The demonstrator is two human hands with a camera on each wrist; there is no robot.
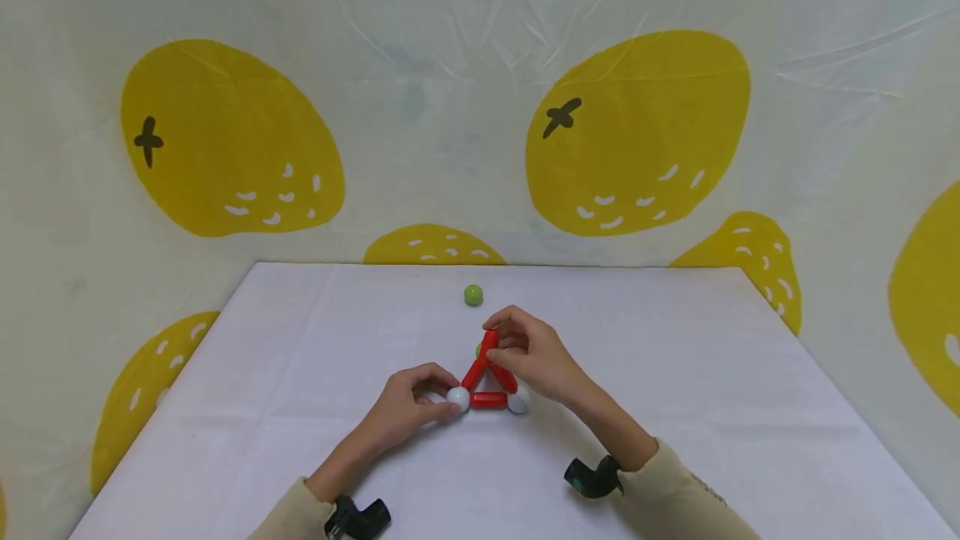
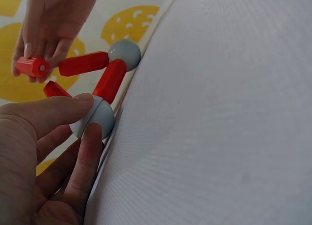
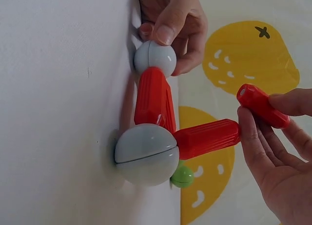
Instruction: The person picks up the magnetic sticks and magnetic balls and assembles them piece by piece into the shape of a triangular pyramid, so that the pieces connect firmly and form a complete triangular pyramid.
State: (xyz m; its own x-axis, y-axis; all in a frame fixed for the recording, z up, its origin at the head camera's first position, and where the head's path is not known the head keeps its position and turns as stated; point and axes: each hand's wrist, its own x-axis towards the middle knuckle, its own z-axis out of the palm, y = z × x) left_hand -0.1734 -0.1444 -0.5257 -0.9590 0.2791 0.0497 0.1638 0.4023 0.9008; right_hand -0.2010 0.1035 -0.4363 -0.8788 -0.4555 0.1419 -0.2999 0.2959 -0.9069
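Between its thumb and fingers my left hand point(image 1: 405, 400) grips a white ball point(image 1: 458, 398) resting on the table. A red rod point(image 1: 489, 400) joins it to a second white ball point(image 1: 518, 401) on the right. From each ball another red rod slants upward; the right one point(image 3: 207, 138) and the left one point(image 2: 56, 90) lean inward. Above them, my right hand point(image 1: 543, 361) pinches a separate red rod point(image 3: 263, 107). In the right wrist view its exposed end shows a small pale metal tip. Whether it touches the rods below I cannot tell.
A green ball point(image 1: 473, 295) lies near the back of the white table point(image 1: 660, 340). Another green ball point(image 1: 478, 350) is partly hidden behind the held rod. Behind the table hangs a pale cloth point(image 1: 450, 132) with yellow fruit prints.
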